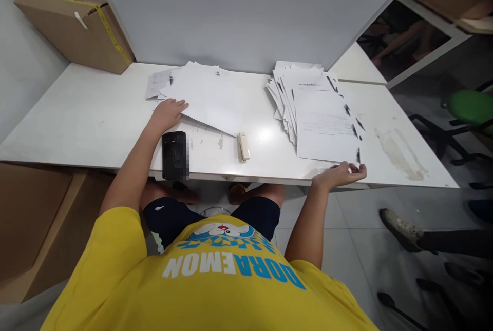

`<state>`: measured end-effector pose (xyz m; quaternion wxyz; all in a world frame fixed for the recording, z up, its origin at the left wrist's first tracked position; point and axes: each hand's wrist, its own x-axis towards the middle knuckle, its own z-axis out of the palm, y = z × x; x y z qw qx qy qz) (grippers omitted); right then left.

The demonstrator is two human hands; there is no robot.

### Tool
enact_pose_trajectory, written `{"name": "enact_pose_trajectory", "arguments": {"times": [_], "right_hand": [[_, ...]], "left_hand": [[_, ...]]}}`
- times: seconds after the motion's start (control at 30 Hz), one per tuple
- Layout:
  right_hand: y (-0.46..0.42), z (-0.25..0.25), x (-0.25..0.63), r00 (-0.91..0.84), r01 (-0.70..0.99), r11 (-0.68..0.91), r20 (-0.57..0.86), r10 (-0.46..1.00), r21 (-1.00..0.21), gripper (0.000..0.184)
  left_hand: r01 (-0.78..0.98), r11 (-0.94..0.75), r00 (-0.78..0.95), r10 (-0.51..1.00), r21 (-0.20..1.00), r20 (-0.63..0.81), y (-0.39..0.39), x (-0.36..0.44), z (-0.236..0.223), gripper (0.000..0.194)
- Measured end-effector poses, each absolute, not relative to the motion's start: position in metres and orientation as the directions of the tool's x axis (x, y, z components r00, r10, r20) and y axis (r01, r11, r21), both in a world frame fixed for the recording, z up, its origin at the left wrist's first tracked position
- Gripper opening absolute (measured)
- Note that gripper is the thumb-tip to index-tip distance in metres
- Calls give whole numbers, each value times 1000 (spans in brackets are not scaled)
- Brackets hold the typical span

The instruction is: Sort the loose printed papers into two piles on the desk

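My left hand (169,114) lies on the near left edge of a spread of white paper sheets (208,90), fingers stretched out flat. Just below it on the desk is a black device (175,155), partly blurred out. A cream stapler (243,147) sits between the two paper piles, by the corner of the left one. At the desk's front edge, my right hand (341,173) is palm up with fingers loosely curled and apart. It is just below the near corner of the right pile of printed sheets (327,120); no sheet shows in its grip.
A white desk (96,120) runs against a grey partition (246,13). A cardboard box (77,31) leans at the back left. To the right are a green chair (472,108), another person's shoe (400,228) and black chair legs. An open brown box (34,218) stands below left.
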<state>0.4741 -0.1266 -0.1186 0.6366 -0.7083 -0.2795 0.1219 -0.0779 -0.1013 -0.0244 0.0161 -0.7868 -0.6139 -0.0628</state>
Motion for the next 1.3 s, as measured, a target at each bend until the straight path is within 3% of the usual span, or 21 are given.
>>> {"name": "enact_pose_trajectory", "arguments": {"times": [0.1,0.3,0.47,0.63,0.77,0.9,1.17,1.3], "right_hand": [[-124,-122,473,894,166,-9,147,423,-986,34],[-122,-118,468,893,167,-15,144,426,-986,32],[-123,-116,466,895,163,15,154,419,-987,29],[-122,-116,466,894,168,12,158,419,-986,21],[-122,-114,465,893,161,34,160,421,-986,23],[-122,-113,464,886,173,29,168,431,-984,20],[-122,-111,464,880,164,16,154,448,-986,17],[-127,-102,455,883,171,71,185,432,-983,21]], "left_hand": [[971,-237,230,964,37,137,-112,-82,-23,49],[953,-303,302,947,-14,107,-129,-88,-18,41],[985,-168,155,965,43,213,-136,-86,-9,43],[977,28,-118,899,212,423,-139,-78,11,41],[889,77,-330,791,452,515,-144,-70,32,37],[758,-2,-428,752,652,501,-144,-66,41,36],[579,-22,-522,758,815,392,-119,-66,20,49],[341,-130,-642,691,931,332,-120,-58,31,36]]}}
